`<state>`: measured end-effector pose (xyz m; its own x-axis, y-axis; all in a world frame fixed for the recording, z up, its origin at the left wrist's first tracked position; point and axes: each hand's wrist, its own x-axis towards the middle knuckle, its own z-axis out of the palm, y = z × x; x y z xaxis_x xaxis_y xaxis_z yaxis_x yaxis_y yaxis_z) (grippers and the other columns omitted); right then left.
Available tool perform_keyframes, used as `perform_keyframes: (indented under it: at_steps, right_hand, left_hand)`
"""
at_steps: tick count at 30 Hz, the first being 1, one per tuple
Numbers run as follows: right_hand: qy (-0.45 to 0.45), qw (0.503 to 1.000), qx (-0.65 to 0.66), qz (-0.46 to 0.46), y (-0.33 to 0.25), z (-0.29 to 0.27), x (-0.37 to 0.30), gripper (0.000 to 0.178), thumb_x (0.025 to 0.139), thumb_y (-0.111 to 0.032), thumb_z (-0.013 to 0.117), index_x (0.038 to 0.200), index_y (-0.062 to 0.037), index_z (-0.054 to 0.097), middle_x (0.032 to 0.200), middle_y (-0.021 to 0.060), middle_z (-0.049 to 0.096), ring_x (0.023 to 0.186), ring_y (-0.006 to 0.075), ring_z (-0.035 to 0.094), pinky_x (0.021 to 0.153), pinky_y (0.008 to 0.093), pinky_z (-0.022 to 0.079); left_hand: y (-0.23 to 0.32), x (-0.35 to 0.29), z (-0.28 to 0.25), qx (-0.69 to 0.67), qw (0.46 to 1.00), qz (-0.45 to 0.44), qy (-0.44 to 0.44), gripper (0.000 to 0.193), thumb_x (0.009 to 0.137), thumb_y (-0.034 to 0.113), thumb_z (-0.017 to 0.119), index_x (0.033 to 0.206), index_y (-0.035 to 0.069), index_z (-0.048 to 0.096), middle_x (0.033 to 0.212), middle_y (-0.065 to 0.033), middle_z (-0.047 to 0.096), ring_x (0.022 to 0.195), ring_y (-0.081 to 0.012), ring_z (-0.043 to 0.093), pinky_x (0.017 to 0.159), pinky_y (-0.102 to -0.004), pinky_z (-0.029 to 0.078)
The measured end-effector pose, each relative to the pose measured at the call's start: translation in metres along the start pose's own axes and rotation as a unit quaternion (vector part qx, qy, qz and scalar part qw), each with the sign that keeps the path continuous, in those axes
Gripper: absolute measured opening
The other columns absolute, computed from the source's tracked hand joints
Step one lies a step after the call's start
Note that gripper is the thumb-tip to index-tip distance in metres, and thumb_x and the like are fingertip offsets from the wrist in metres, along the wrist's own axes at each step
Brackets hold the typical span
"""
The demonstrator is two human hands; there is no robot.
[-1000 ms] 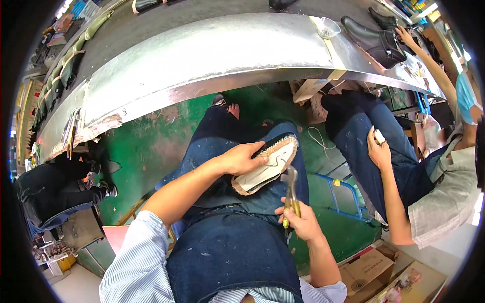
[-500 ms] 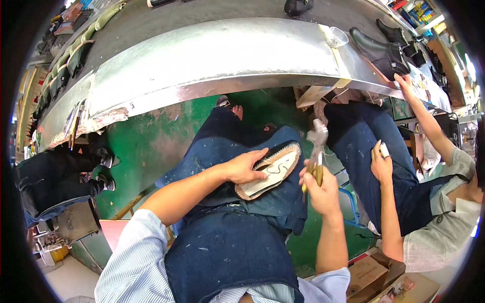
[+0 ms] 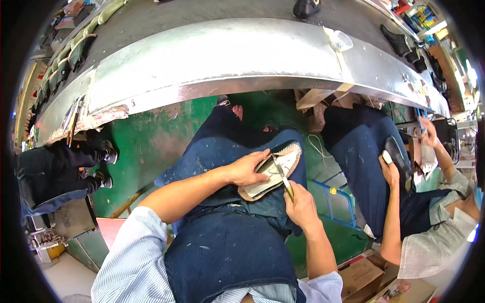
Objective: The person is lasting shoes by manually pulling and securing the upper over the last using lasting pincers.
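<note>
A shoe upper point(image 3: 289, 157) lies sole side up on my lap, its pale insole board point(image 3: 262, 183) framed by a pleated, light-coloured edge. My left hand point(image 3: 247, 170) is closed around its near left part, thumb on the insole side. In my right hand point(image 3: 302, 207) are metal pincers with yellowish handles point(image 3: 289, 193), seen nearly edge-on. Their narrow metal end point(image 3: 279, 165) lies over the insole; whether it touches cannot be made out. A dark apron point(image 3: 227, 252) covers my lap beneath the shoe.
A metal-edged bench point(image 3: 212, 55) curves across in front, with a clear plastic cup point(image 3: 341, 41) and a black shoe point(image 3: 306, 8). At right a co-worker holds a black boot point(image 3: 399, 159). A blue metal frame point(image 3: 333, 202) and cardboard boxes point(image 3: 361, 275) stand at lower right.
My right hand has brought the pincers left and down over the insole, turning them edge-on. The left hand keeps its hold. The co-worker's boot has gone from the bench to the lap.
</note>
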<state>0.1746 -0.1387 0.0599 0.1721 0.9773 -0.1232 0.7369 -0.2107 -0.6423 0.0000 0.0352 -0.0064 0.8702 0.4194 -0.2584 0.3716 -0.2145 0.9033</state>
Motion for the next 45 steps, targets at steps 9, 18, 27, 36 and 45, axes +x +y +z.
perform_keyframes:
  at_steps: [9, 18, 27, 36, 45]
  right_hand:
    - [-0.157, 0.973, 0.117, 0.126, -0.011, -0.039, -0.018, 0.048, 0.086, -0.011, 0.064, 0.133, -0.002, 0.055, 0.111, 0.0206, 0.064, 0.102, 0.0316, 0.063, 0.093, 0.036, 0.048]
    - [-0.275, 0.951, 0.03, 0.141, -0.034, -0.061, 0.018, 0.049, 0.089, -0.02, 0.061, 0.126, 0.0108, 0.052, 0.118, 0.0307, 0.061, 0.113, 0.0426, 0.059, 0.098, 0.0441, 0.045]
    - [-0.323, 0.933, -0.098, 0.124, -0.043, -0.052, 0.043, 0.031, 0.092, -0.025, 0.06, 0.102, 0.0048, 0.058, 0.092, 0.0282, 0.066, 0.092, 0.0445, 0.064, 0.081, 0.0496, 0.05]
    - [-0.027, 0.974, 0.147, 0.173, -0.018, 0.034, 0.005, 0.028, 0.086, -0.023, 0.07, 0.103, -0.0008, 0.063, 0.078, 0.0199, 0.065, 0.071, 0.0363, 0.066, 0.067, 0.0429, 0.051]
    - [-0.081, 0.992, -0.089, 0.04, -0.014, -0.035, 0.025, 0.029, 0.09, -0.014, 0.064, 0.11, 0.0045, 0.055, 0.088, 0.0217, 0.063, 0.081, 0.0389, 0.066, 0.073, 0.047, 0.053]
  left_hand:
    - [0.027, -0.039, 0.02, 0.077, 0.955, 0.069, 0.278, 0.037, 0.076, 0.013, 0.075, 0.11, 0.0, 0.067, 0.105, -0.0148, 0.062, 0.098, -0.0304, 0.062, 0.085, -0.0362, 0.051]
    - [0.028, -0.04, 0.021, 0.159, 0.936, 0.152, 0.275, 0.013, 0.077, 0.011, 0.07, 0.09, 0.008, 0.072, 0.082, -0.0062, 0.062, 0.079, -0.0246, 0.063, 0.063, -0.0381, 0.053]
    - [-0.039, -0.003, 0.033, -0.17, 0.974, -0.08, 0.123, 0.05, 0.104, 0.031, 0.039, 0.146, 0.002, 0.039, 0.145, -0.0197, 0.046, 0.135, -0.0304, 0.043, 0.112, -0.0373, 0.034]
    - [0.002, -0.001, 0.008, -0.477, 0.877, -0.045, 0.045, 0.078, 0.094, 0.034, 0.065, 0.154, 0.007, 0.023, 0.149, -0.0128, 0.038, 0.137, -0.0206, 0.036, 0.113, -0.0346, 0.032]
    - [0.016, 0.007, 0.019, -0.042, 0.98, -0.078, 0.176, 0.086, 0.083, 0.037, 0.071, 0.154, 0.012, 0.028, 0.132, -0.0233, 0.05, 0.125, -0.0393, 0.044, 0.109, -0.0442, 0.033]
